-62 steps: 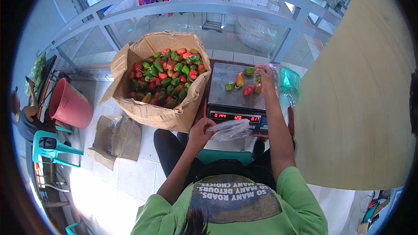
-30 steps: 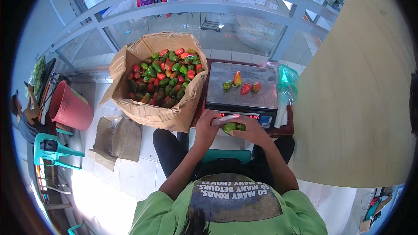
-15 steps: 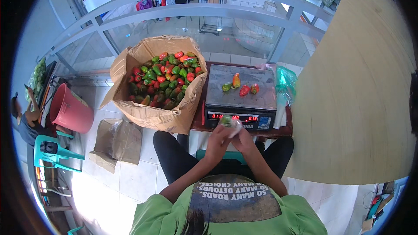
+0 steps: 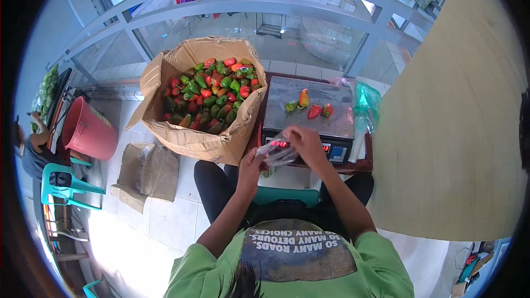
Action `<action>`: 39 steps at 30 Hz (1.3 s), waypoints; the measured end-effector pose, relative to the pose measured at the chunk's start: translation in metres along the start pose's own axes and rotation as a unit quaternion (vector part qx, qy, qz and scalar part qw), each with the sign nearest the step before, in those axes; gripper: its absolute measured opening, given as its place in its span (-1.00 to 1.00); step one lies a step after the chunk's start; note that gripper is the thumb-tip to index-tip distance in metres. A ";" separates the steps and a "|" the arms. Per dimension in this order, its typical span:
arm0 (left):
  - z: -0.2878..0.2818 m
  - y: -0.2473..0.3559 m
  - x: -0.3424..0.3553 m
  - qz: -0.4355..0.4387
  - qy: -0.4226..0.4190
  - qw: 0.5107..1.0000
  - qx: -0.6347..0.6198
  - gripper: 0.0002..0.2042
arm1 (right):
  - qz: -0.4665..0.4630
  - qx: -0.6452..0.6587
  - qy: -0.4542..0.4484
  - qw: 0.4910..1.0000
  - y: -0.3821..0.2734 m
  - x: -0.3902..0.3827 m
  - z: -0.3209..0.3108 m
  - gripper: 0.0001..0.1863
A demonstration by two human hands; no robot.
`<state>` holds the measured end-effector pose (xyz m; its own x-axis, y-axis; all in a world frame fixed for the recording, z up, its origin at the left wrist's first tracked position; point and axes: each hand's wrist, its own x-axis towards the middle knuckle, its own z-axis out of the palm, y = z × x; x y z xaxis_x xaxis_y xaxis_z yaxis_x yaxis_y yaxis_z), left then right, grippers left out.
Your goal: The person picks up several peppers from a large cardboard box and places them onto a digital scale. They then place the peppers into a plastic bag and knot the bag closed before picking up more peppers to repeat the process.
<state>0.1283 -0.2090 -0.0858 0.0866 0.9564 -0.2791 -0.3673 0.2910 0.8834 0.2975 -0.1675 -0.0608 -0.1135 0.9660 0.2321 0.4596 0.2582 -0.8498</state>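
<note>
Low over the front of the scale (image 4: 309,124), my left hand (image 4: 250,166) grips a clear plastic bag (image 4: 279,155); green pepper shows faintly at its bottom (image 4: 268,172). My right hand (image 4: 301,139), higher and to the right, has its fingers closed on the bag's upper part and partly covers the red display. On the steel plate lie a green pepper (image 4: 291,107), a yellow-orange one (image 4: 303,99) and two red ones (image 4: 314,111). Left of the scale, a big open carton (image 4: 204,143) is full of green and red peppers.
Plastic bags (image 4: 364,105) lie right of the scale, beside a curved wooden panel (image 4: 447,132). A railing (image 4: 243,5) runs behind. At left are a red bin (image 4: 88,132), a teal chair (image 4: 69,187), flattened cardboard (image 4: 143,176) and another person (image 4: 33,143) handling green produce.
Earlier my right hand took green pepper off the plate, and both hands met around it and the bag. Now my right hand has risen, stretching the bag upward from my left hand.
</note>
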 end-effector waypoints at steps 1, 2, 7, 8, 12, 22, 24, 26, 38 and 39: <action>0.000 0.002 0.002 0.001 0.002 1.000 0.001 -0.85 | 0.023 0.085 -0.025 0.996 0.001 0.014 -0.002 -0.91; 0.000 0.003 0.004 0.009 -0.004 1.000 -0.005 -0.86 | 0.045 0.169 -0.051 0.983 0.002 0.027 -0.003 -0.91; -0.001 0.013 0.015 0.011 0.026 0.999 -0.017 -0.85 | -0.020 -0.024 0.069 0.997 0.039 0.073 -0.004 -0.86; -0.005 0.011 0.019 0.014 0.011 1.000 -0.013 -0.85 | -0.140 -0.206 0.107 0.963 0.048 0.079 -0.001 -0.85; -0.013 0.017 0.024 0.011 -0.028 0.999 -0.020 -0.85 | -0.099 -0.395 -0.016 0.913 0.079 0.092 0.016 -0.79; -0.009 0.014 0.020 0.023 -0.011 0.999 0.020 -0.81 | -0.079 -0.236 0.041 0.968 0.073 0.090 -0.003 -0.75; -0.009 0.011 0.020 0.030 -0.032 0.999 0.024 -0.82 | -0.075 -0.121 0.077 0.987 0.048 0.074 -0.023 -0.73; -0.005 0.011 0.020 0.028 -0.032 0.999 0.031 -0.82 | 0.075 0.302 0.007 0.950 0.009 0.043 -0.043 -0.67; -0.003 -0.001 0.021 0.046 -0.097 0.992 0.061 -0.85 | -0.031 -0.232 -0.120 0.965 -0.007 -0.036 0.019 -0.77; -0.004 -0.003 0.020 0.056 -0.116 0.990 0.059 -0.86 | -0.030 -0.232 -0.120 0.965 -0.002 -0.038 0.023 -0.77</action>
<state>0.1276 -0.1908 -0.0956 0.2668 0.9591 -0.0944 -0.2776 0.1703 0.9455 0.2807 -0.2047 -0.0789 -0.3268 0.9387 0.1102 0.7847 0.3344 -0.5219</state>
